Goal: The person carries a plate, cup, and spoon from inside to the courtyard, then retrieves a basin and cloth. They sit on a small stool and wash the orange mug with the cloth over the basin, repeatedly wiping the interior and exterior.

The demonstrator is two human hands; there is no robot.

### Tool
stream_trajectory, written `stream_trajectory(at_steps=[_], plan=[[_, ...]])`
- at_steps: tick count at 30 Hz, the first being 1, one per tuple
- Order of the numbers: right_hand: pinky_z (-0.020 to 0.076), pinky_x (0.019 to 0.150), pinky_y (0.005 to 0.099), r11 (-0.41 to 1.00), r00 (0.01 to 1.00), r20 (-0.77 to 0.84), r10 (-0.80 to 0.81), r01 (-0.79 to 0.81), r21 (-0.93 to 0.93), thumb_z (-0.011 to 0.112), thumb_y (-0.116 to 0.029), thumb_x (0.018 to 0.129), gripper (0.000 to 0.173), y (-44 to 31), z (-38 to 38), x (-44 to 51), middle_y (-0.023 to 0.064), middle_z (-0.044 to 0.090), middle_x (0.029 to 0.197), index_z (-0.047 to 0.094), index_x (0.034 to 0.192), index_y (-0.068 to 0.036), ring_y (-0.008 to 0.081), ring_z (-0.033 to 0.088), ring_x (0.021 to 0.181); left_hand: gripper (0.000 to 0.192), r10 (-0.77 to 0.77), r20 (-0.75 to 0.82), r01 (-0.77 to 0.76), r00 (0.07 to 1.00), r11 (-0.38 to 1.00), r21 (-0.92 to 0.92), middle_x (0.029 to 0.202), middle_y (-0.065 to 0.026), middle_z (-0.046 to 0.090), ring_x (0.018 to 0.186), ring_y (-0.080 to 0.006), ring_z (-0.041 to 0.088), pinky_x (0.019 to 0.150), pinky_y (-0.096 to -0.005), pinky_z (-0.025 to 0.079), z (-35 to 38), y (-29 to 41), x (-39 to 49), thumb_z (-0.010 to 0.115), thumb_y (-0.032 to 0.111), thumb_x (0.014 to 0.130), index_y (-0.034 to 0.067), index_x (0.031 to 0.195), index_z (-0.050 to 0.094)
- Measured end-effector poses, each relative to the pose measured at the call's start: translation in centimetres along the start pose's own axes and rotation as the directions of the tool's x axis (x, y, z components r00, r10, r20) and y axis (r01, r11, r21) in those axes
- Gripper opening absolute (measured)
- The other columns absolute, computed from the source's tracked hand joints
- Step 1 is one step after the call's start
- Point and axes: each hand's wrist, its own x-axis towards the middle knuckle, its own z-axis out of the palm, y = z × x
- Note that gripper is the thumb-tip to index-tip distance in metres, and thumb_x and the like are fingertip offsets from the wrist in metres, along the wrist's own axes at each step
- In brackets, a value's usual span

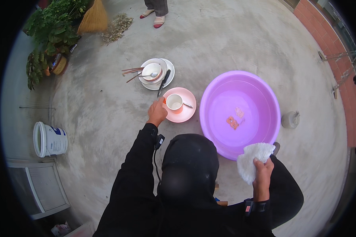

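Note:
My left hand (157, 112) grips the orange handle of a mug (175, 102), white inside, which is over a pink plate (190, 94). A metal utensil (188, 105), partly hidden by the mug, lies on that plate. In my right hand (263, 171) is a white scrubbing cloth (252, 158), held by the near rim of a large purple plastic basin (206, 97). Bear pictures show on the basin's bottom; whether it holds water I cannot tell. Beyond the pink plate, stacked white plates (171, 69) carry a bowl (152, 68), a spoon (153, 75), chopsticks (132, 71) and a black-handled knife (165, 80).
Right of the basin stands a translucent container (290, 120). A white bucket (55, 140) lies tipped at the left. Potted plants (55, 32), a straw broom (94, 19) and a debris pile (118, 28) are at far left. Another person's feet (159, 22) stand ahead on the concrete floor.

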Motion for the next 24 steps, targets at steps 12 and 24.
stream_trajectory(at_steps=[12,24], plan=[[0.0587,0.093,0.0364,0.990,0.998,0.045,0.042,-0.048,0.131,0.064,0.004,0.091,0.040,-0.8,0.5,-0.6,0.0118,0.076,0.116,0.067,0.131,0.007,0.0212,0.074,0.102,0.020,0.106,0.295,-0.194,0.949,0.938,0.286,0.112,-0.0189,0.077,0.112,-0.0378,0.072,0.091,-0.0517,0.058,-0.3,1.8,2.8,0.071,0.020,0.093,0.010,0.108,0.079],[0.0607,0.087,0.0363,0.979,0.998,0.057,0.036,-0.047,0.201,0.064,0.006,0.092,0.037,-1.3,-0.7,-1.4,0.0135,0.077,0.114,0.067,0.129,0.007,0.0209,0.075,0.099,0.022,0.134,0.431,0.095,0.892,0.878,-0.470,0.070,-0.0037,0.062,0.053,-0.0112,0.057,0.043,-0.0287,0.038,-6.5,7.3,0.6,0.068,0.018,0.103,0.003,0.087,0.066]])
